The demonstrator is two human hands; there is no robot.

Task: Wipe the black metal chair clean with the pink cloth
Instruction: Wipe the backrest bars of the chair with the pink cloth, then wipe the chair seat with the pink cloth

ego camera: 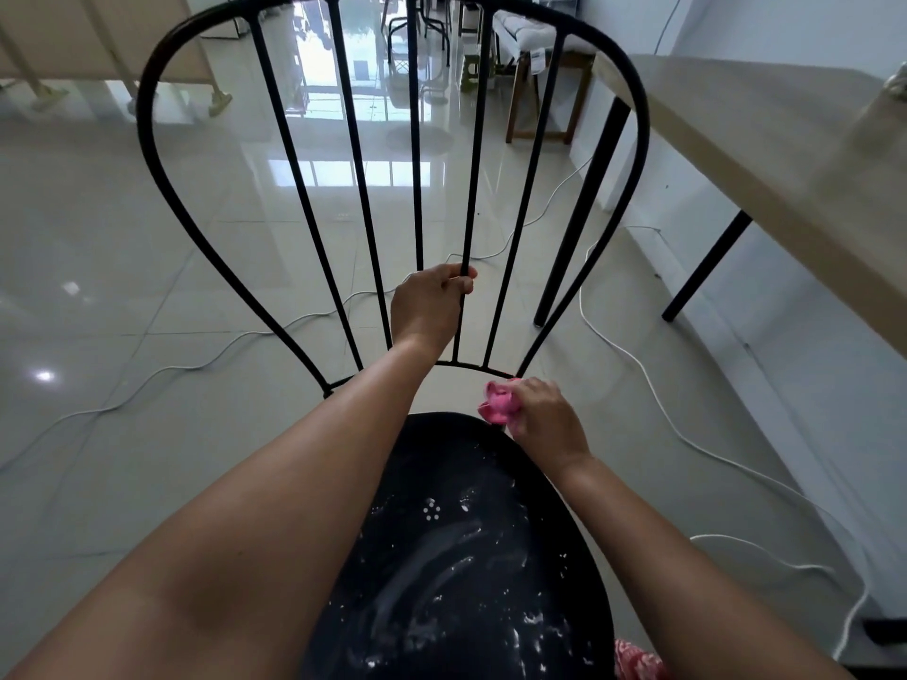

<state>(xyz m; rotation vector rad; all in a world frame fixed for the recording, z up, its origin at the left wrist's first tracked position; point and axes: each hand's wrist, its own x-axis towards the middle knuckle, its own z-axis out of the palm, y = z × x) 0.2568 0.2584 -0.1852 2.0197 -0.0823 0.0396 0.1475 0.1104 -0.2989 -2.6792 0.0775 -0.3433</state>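
The left hand [432,301] grips 1 spindle of the black metal chair [392,188]; the right hand [545,414] presses the bunched pink cloth [500,402] at the backrest base. The white-smeared seat [466,557] looks unwiped.

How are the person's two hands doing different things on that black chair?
The left hand grips a thin black metal backrest bar bare, well above the seat; the right hand clutches a bunched pink cloth low at the backrest's base, by the smeared black seat. Both are closed around something, touching the chair.
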